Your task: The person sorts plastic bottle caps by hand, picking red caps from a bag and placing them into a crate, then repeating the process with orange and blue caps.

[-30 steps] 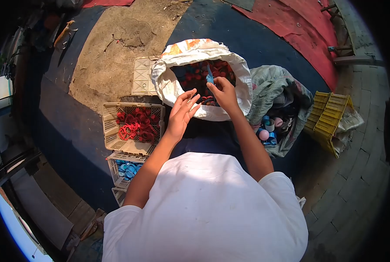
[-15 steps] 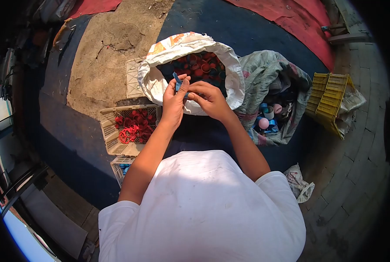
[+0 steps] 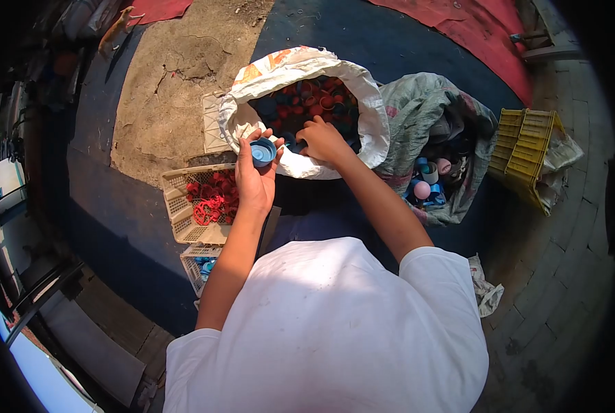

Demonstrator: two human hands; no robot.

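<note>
A round blue plastic cap (image 3: 262, 153) rests in my left hand (image 3: 253, 180), its hollow side up, with my fingers and thumb curled around it. This hand is at the near left rim of a white woven sack (image 3: 373, 113). Inside the sack lie many red, orange and dark blue caps (image 3: 314, 103). My right hand (image 3: 323, 141) reaches over the near rim, its fingers bent and closed above the sack's contents. Bits of blue show beside those fingertips, but what they hold, if anything, I cannot make out.
Left of the sack stands a crate (image 3: 176, 199) of red plastic rings, with a smaller crate (image 3: 192, 268) of blue pieces nearer me. A grey-green sack (image 3: 407, 103) of mixed plastic and a yellow crate (image 3: 521, 144) are on the right. A cat (image 3: 117, 31) is at the far left.
My hands have come apart: the left turned palm-up and moved slightly left and down with the blue cap. The blue strip above it no longer shows. The cat has moved up.
</note>
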